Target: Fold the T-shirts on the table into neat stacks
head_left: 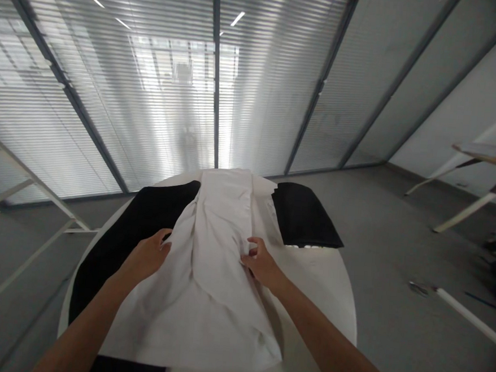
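Room, from the head camera: a tall glass partition (263, 96) with pale slatted blinds fills the back, light glowing through it, dark uprights slicing it into panels, and a grey floor (390, 218) running along its foot.
Table: centre stage, one round white table (328, 305), its curved rim bare on the right.
White cloth: here it is, one long white cloth (221, 235) spread down the middle of the table, a folded strip along its upper part, creases at its centre, the wide end nearest the wearer.
Left hand: the left hand (150, 253) is right at the cloth's left edge, fingers bent, thumb and forefinger tips touching the fabric; whether they pinch it, I cannot tell.
Right hand: over on the other side, the right hand (262, 263) meets the folded strip's right edge, fingers curled, thumb below; a firm grip cannot be made out.
Black count: three black patches show, one left (111, 250), one right (307, 215), one under the near hem (128, 370); whether they join beneath the white, hidden.
Edges: one pale frame (39, 185) stands left; at right, one raised tabletop (488, 154) on slanting legs, and one white bar (472, 318) reaching in low.
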`<state>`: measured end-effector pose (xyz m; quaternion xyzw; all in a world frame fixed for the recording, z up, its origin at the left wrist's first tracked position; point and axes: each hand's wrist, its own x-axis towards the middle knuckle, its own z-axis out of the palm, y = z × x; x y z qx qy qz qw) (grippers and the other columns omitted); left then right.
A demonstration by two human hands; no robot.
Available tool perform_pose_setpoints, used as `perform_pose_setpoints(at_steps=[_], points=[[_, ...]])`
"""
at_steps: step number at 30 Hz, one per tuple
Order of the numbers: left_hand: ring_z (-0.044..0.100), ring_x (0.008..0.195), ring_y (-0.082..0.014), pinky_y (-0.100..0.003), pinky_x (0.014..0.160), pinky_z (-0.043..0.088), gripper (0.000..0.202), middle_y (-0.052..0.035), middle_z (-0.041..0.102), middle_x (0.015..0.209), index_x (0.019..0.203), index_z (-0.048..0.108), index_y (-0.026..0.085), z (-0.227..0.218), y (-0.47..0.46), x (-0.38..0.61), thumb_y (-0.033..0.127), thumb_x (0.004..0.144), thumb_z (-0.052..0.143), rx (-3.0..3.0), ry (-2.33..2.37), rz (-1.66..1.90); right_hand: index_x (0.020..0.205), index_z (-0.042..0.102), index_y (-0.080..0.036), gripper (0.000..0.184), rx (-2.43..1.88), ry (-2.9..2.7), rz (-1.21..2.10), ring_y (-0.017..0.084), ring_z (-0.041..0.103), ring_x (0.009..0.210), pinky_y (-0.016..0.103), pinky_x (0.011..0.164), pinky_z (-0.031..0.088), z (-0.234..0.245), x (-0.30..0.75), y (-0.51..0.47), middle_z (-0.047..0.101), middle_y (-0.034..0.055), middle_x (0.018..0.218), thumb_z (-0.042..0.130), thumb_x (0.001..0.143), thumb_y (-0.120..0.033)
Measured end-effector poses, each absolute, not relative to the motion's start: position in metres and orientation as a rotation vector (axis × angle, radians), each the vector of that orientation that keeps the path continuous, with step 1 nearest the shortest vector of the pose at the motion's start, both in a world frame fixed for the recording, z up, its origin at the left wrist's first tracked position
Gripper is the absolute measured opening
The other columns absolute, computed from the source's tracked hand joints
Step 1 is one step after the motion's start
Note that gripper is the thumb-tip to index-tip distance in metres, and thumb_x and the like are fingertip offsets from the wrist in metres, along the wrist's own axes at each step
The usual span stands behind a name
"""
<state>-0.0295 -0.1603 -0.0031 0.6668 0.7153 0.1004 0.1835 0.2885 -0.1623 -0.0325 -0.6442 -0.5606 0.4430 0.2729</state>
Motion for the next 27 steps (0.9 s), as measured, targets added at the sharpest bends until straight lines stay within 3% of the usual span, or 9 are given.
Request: perform_pose_setpoints(at_steps=[3,7,10,13,17,23,27], points=[[0.067,0.09,-0.0274,-0.036,0.08,0.044,0.051,-0.0109,0.071,0.097,0.137,0.049,0.02,0.002,-0.174,-0.031,0.042,0.092,0.038,1.896,2.082,0.213,0.134,0.035,-0.024,0.061,-1.714,-1.392,1.372,0.013,0.056,0.071,0.025,0.06,0.043,-0.023,0.292,-0.182,0.057,0.0028,0.099,0.061,0.078,-0.028],[0.065,0.101,-0.0326,-0.041,0.086,0.044,0.056,-0.0171,0.068,0.112,0.139,0.048,0.015,-0.001,-0.186,-0.036,0.042,0.091,0.041,1.869,2.153,0.076,0.143,0.023,-0.03,0.081,-1.633,-1.308,1.616,0.014,0.055,0.067,0.025,0.054,0.04,-0.016,0.296,-0.201,0.058,0.0038,0.102,0.067,0.075,-0.035],[0.065,0.1,-0.0297,-0.038,0.086,0.045,0.051,-0.0162,0.068,0.111,0.134,0.052,0.014,0.0,-0.191,-0.035,0.036,0.089,0.045,1.809,2.074,0.143,0.136,0.039,-0.024,0.071,-1.471,-1.331,1.729,0.011,0.048,0.055,0.024,0.051,0.035,-0.022,0.296,-0.201,0.057,-0.0021,0.08,0.067,0.072,-0.035],[0.066,0.08,-0.0231,-0.033,0.072,0.049,0.049,-0.0111,0.068,0.097,0.131,0.054,0.016,0.008,-0.195,-0.027,0.035,0.087,0.049,1.647,1.925,0.314,0.118,0.058,-0.019,0.051,-1.372,-1.415,1.545,0.012,0.05,0.061,0.026,0.059,0.039,-0.027,0.298,-0.194,0.054,-0.0042,0.071,0.068,0.069,-0.032],[0.06,0.064,-0.0173,-0.027,0.05,0.048,0.06,-0.004,0.061,0.088,0.138,0.045,0.022,0.023,-0.205,-0.012,0.04,0.081,0.057,1.271,1.608,0.624,0.116,0.062,-0.02,0.047,-1.305,-1.481,1.375,0.017,0.058,0.08,0.029,0.076,0.045,-0.016,0.315,-0.185,0.063,-0.0007,0.087,0.065,0.072,-0.035],[0.048,0.052,-0.0094,-0.023,0.046,0.044,0.061,0.0046,0.05,0.072,0.137,0.045,0.028,0.018,-0.222,0.007,0.037,0.078,0.061,0.905,1.371,0.8,0.12,0.063,-0.021,0.045,-1.401,-1.408,1.359,0.021,0.064,0.091,0.033,0.084,0.048,0.015,0.359,-0.171,0.069,0.0033,0.106,0.06,0.077,-0.032],[0.051,0.052,-0.0102,-0.023,0.043,0.044,0.054,0.0003,0.054,0.082,0.136,0.045,0.023,-0.008,-0.234,0.015,0.031,0.083,0.051,1.1,1.501,0.628,0.12,0.064,-0.018,0.044,-1.562,-1.5,1.296,0.024,0.064,0.098,0.037,0.089,0.047,0.009,0.384,-0.169,0.069,0.0075,0.112,0.056,0.078,-0.029]])
